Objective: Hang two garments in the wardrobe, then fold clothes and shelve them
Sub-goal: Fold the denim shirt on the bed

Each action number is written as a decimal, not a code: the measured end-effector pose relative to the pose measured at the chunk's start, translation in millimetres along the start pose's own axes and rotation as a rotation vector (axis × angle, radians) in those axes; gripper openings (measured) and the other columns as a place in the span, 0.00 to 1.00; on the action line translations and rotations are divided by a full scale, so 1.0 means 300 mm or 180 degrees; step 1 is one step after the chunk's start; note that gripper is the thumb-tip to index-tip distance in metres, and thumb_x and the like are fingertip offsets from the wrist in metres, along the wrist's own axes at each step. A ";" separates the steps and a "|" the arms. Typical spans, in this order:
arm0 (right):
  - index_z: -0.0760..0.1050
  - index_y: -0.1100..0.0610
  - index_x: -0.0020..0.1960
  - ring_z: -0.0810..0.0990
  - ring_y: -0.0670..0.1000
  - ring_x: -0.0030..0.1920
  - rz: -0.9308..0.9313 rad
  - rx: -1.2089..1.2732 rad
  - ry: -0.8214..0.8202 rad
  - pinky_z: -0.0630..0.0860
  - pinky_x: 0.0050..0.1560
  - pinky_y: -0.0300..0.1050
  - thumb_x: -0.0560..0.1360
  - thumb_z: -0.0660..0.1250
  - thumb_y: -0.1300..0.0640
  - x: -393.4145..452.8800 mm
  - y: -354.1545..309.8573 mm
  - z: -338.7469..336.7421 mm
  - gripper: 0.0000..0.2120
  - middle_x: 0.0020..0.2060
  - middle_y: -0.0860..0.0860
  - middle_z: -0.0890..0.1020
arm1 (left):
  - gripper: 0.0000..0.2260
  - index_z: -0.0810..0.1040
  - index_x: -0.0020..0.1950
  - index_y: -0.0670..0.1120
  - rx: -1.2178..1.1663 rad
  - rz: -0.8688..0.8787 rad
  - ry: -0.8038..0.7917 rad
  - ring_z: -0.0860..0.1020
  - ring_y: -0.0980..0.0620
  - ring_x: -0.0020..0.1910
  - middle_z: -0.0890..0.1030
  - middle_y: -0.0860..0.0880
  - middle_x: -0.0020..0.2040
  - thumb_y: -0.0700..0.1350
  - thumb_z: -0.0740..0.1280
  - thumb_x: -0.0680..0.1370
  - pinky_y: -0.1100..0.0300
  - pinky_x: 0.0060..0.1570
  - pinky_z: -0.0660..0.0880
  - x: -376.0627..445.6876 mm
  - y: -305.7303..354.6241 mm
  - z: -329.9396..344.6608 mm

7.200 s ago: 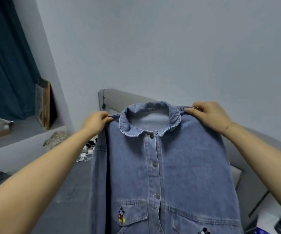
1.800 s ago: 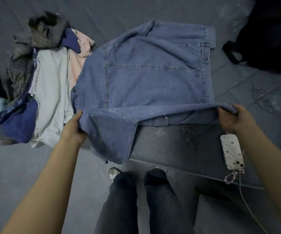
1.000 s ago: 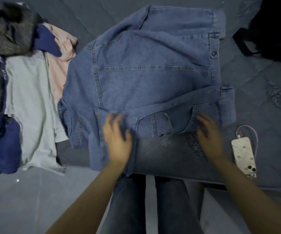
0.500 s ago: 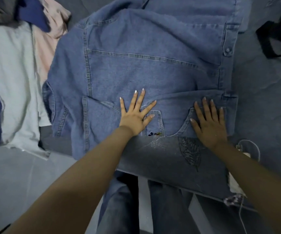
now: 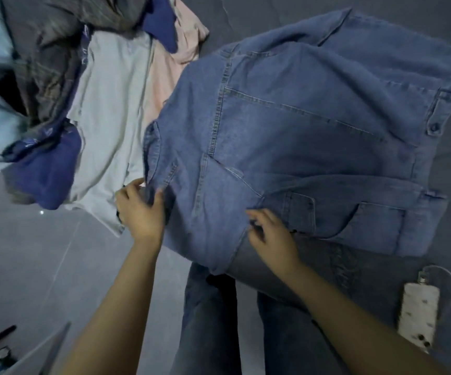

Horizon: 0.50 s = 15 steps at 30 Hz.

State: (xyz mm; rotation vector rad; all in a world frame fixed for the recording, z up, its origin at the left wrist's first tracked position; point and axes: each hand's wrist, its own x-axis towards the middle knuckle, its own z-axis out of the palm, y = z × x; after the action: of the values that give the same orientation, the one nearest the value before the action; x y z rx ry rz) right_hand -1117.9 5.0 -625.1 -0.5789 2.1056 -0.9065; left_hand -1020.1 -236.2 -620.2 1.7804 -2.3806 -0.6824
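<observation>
Left hand (image 5: 141,209) pinching denim jacket (image 5: 300,136) edge, right hand (image 5: 269,230) apparently gripping sleeve

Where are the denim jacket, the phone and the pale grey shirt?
denim jacket (image 5: 300,136): head view, middle of its back panel.
phone (image 5: 418,316): head view, centre of its spotted case.
pale grey shirt (image 5: 110,117): head view, middle of its flat body.

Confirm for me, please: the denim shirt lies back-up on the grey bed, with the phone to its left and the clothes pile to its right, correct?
Not quite: the head view shows the sides swapped. The phone lies right of the denim shirt and the clothes pile left; the rest holds.
</observation>
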 end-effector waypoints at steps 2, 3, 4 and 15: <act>0.73 0.60 0.68 0.74 0.56 0.62 -0.0195 -0.0040 -0.0313 0.71 0.64 0.50 0.78 0.65 0.61 0.087 -0.069 0.093 0.18 0.61 0.56 0.76 | 0.15 0.79 0.55 0.36 -0.0088 -0.0003 -0.0411 0.75 0.37 0.54 0.76 0.35 0.52 0.46 0.73 0.75 0.48 0.58 0.71 0.040 -0.076 0.006; 0.71 0.59 0.70 0.72 0.56 0.64 -0.0224 -0.0110 -0.0446 0.68 0.66 0.49 0.78 0.65 0.60 0.132 -0.093 0.132 0.20 0.63 0.56 0.74 | 0.12 0.80 0.49 0.36 -0.0178 0.0107 -0.0634 0.77 0.38 0.50 0.77 0.35 0.48 0.45 0.72 0.76 0.50 0.53 0.72 0.058 -0.105 0.014; 0.69 0.59 0.71 0.70 0.57 0.65 -0.0179 -0.0214 -0.0535 0.67 0.68 0.50 0.78 0.65 0.58 0.174 -0.109 0.164 0.22 0.63 0.57 0.72 | 0.10 0.80 0.45 0.36 -0.0262 0.0205 -0.0812 0.77 0.39 0.47 0.77 0.36 0.45 0.44 0.71 0.76 0.55 0.50 0.71 0.074 -0.134 0.021; 0.69 0.60 0.70 0.71 0.50 0.62 0.0273 0.0090 -0.0716 0.64 0.68 0.38 0.79 0.63 0.64 0.223 -0.135 0.216 0.19 0.62 0.54 0.71 | 0.06 0.75 0.47 0.39 -0.1275 -0.0757 -0.1235 0.75 0.48 0.46 0.76 0.45 0.45 0.40 0.70 0.77 0.62 0.52 0.71 0.114 -0.288 0.056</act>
State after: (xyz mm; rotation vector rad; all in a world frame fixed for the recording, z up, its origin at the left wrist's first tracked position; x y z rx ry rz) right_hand -1103.6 -90.9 -655.2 -0.5452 1.8978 -0.7836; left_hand -959.6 -282.1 -676.4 1.8924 -2.0337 -1.5363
